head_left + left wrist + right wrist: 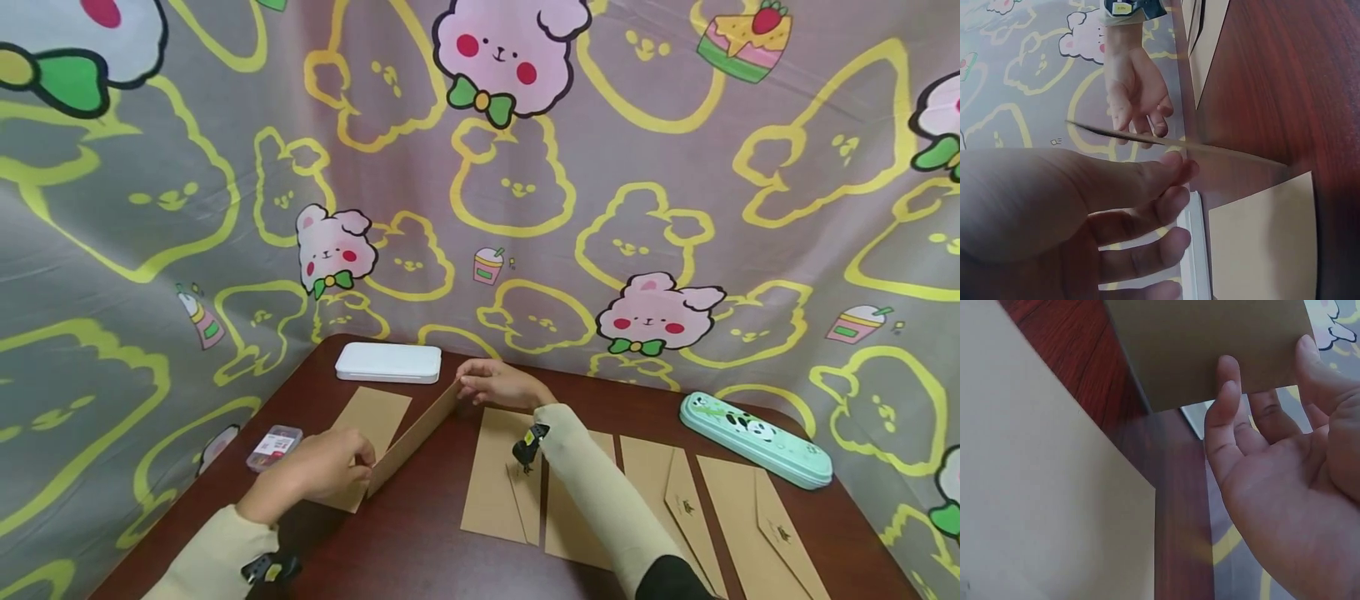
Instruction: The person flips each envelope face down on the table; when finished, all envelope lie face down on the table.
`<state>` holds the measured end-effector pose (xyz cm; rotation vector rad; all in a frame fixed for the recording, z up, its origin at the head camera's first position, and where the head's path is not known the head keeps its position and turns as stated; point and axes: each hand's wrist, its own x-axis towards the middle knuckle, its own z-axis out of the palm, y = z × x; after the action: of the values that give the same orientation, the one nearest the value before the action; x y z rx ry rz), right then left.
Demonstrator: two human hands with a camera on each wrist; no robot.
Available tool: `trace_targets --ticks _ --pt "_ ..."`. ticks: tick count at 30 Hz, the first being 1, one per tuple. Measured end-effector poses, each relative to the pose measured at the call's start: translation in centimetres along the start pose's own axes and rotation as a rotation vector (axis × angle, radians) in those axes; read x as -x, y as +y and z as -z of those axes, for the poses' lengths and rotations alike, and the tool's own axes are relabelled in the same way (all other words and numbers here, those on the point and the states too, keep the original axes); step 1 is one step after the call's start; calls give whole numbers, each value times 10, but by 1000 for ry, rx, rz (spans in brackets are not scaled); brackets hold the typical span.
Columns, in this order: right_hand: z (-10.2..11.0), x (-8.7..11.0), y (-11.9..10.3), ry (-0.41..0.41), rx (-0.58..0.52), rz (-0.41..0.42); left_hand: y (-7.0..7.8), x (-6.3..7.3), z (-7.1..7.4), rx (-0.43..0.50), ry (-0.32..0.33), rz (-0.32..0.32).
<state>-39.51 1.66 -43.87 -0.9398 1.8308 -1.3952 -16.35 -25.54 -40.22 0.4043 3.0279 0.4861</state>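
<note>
A brown kraft envelope stands on its long edge, tilted, between my two hands. My left hand pinches its near end between thumb and index finger, the other fingers loosely bent in the left wrist view. At the far end, my right hand holds a corner, with the thumb at one side and fingertips against the paper. Another brown envelope lies flat just left of the raised one, partly covered by my left hand. No flap shows on the raised envelope.
Several kraft envelopes lie in a row on the dark wooden table, one partly under my right forearm. A white case sits at the back, a small clear box at left, a mint panda pencil case at right.
</note>
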Motion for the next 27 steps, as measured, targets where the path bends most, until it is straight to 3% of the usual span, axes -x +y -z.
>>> trace_targets --ticks 6,12,18,23,27 --pt "-4 -8 -1 -1 -83 -5 -3 -3 3 56 6 -11" --pt "-3 -11 -3 -6 -102 -11 -1 -7 13 164 68 -99" --pt "-1 -15 -2 -21 -101 -2 28 -6 24 256 82 -98" --pt "-2 -15 -1 -8 -89 3 48 -9 22 203 128 -117" --pt "-5 -16 -2 -20 -86 12 55 -10 17 148 159 -73"
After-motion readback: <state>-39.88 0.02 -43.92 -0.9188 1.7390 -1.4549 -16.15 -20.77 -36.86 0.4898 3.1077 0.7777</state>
